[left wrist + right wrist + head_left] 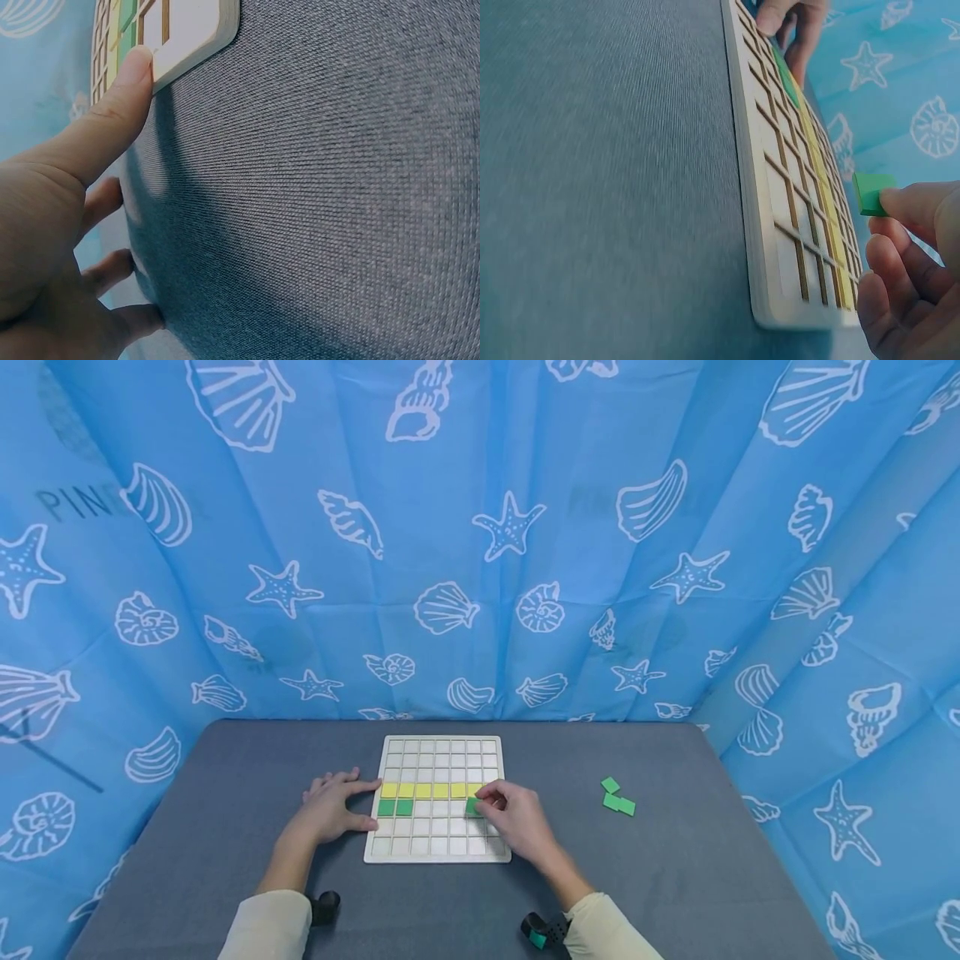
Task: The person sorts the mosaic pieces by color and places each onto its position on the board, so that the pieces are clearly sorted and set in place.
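Observation:
A pale wooden grid board lies on the grey table. One row holds yellow tiles; just below it, two green tiles fill the leftmost cells. My right hand pinches another green tile between thumb and fingers, held above the board's right part in the row under the yellow ones. At the board's left edge rests my left hand, fingers spread. Its thumb touches the rim near the green tiles, as the left wrist view shows, while the other fingers reach toward the table.
Three loose green tiles lie on the grey table to the right of the board. Behind and beside the table hangs a blue curtain with white shells and starfish. Black wrist devices sit at both sleeves.

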Available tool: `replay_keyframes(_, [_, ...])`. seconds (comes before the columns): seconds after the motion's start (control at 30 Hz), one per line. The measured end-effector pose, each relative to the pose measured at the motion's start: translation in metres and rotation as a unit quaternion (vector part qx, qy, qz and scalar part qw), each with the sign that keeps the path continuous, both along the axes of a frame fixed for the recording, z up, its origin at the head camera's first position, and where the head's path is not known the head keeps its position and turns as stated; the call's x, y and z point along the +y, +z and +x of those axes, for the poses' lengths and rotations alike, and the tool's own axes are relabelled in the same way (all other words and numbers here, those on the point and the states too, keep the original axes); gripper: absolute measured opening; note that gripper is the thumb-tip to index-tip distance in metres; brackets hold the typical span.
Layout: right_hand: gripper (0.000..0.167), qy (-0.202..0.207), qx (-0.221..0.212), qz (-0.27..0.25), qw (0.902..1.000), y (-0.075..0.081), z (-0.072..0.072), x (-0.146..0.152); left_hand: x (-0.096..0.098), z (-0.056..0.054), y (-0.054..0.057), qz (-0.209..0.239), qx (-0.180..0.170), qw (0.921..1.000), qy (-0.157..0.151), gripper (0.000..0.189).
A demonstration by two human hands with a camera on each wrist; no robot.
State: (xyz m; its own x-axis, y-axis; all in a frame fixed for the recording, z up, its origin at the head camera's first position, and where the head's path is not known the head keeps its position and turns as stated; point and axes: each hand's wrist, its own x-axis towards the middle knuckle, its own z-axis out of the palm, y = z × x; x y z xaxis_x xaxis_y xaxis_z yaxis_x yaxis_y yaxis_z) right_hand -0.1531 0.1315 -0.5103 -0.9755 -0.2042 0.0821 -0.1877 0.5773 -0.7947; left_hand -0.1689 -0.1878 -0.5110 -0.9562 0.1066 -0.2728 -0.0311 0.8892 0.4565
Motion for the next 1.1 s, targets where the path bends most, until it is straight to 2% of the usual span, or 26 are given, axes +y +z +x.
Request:
replay_keyframes(0.3, [0.005, 0.022, -0.004, -0.012, 0.9997, -0.001, -0.002, -0.031, -0.003, 0.0, 0.002, -0.002, 0.004, 0.9999, -0.013, 0.077])
replay_keyframes(0.53, [0.006, 0.037, -0.001, 0.005, 0.9993, 0.002, -0.006, -0.049, -0.002, 0.0, 0.002, 0.0, 0.002, 1.0, -0.009, 0.077])
replay_keyframes(0.77, [0.005, 0.031, 0.015, 0.018, 0.9992, 0.001, -0.009, -0.06, -0.002, -0.001, -0.001, 0.003, 0.006, 0.9999, -0.013, 0.077])
replay_keyframes(1.1, [0.005, 0.023, 0.007, 0.064, 0.9977, 0.0, -0.011, -0.076, 0.0, 0.001, -0.001, 0.002, 0.012, 0.9999, -0.005, 0.076])
